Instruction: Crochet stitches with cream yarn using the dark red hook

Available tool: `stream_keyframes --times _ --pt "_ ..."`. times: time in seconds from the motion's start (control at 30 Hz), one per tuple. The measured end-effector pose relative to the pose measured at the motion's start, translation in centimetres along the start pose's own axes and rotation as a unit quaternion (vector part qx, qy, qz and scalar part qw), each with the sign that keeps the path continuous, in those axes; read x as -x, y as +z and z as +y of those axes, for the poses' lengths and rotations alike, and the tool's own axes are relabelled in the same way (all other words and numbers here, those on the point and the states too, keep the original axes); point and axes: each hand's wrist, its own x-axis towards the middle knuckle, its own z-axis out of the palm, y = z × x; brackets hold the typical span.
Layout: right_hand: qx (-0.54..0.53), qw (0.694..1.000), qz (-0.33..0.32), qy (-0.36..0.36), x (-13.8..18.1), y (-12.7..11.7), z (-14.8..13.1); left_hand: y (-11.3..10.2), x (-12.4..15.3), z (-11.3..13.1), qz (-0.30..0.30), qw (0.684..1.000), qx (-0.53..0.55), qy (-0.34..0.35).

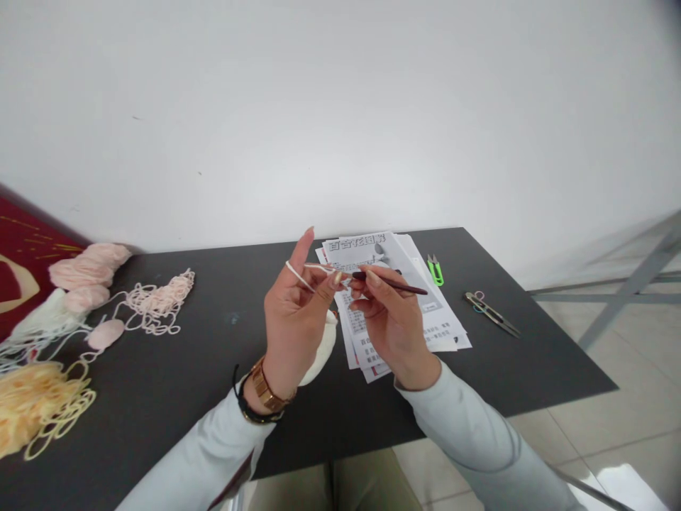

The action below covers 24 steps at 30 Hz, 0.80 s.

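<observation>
My left hand (298, 312) has its index finger raised, with a strand of white yarn (299, 275) looped around it. Thumb and fingers pinch the yarn near the hook's tip; any stitched piece there is too small to make out. In my right hand (391, 312) is a crochet hook (396, 284) with a dark handle, gripped between thumb and fingers and pointing left. Both hands meet above the table at the hook's tip. Partly hidden behind my left wrist lies a cream-white ball of yarn (323, 353).
Printed sheets (441, 326) lie under my hands on the black table (213, 397). To their right are green thread snips (435, 271) and metal tweezers (492, 314). On the left sit pink yarn (159, 301), yellow yarn (37, 397) and a red bag (26, 262). A white wall (319, 128) stands behind.
</observation>
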Motion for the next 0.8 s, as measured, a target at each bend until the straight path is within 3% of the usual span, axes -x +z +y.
stream_keyframes --times 0.17,0.3,0.5,0.67,0.8 --pt "-0.033 0.998 -0.022 0.038 -0.1 0.2 -0.1 0.3 0.1 0.2 0.005 0.999 0.043 0.000" --pt "-0.009 1.000 -0.016 0.025 -0.1 0.2 0.0 0.3 0.1 0.3 0.004 1.000 0.028 0.005" --pt "0.084 0.992 0.003 -0.099 0.7 0.1 0.3 0.0 0.1 0.4 0.032 0.999 -0.024 0.037" --pt "0.192 0.958 0.001 -0.213 1.6 0.2 0.6 0.1 0.1 0.8 0.021 0.999 0.026 -0.012" --pt "0.098 0.985 0.015 -0.139 1.4 0.4 1.0 0.3 0.1 1.3 0.022 0.992 0.094 -0.083"
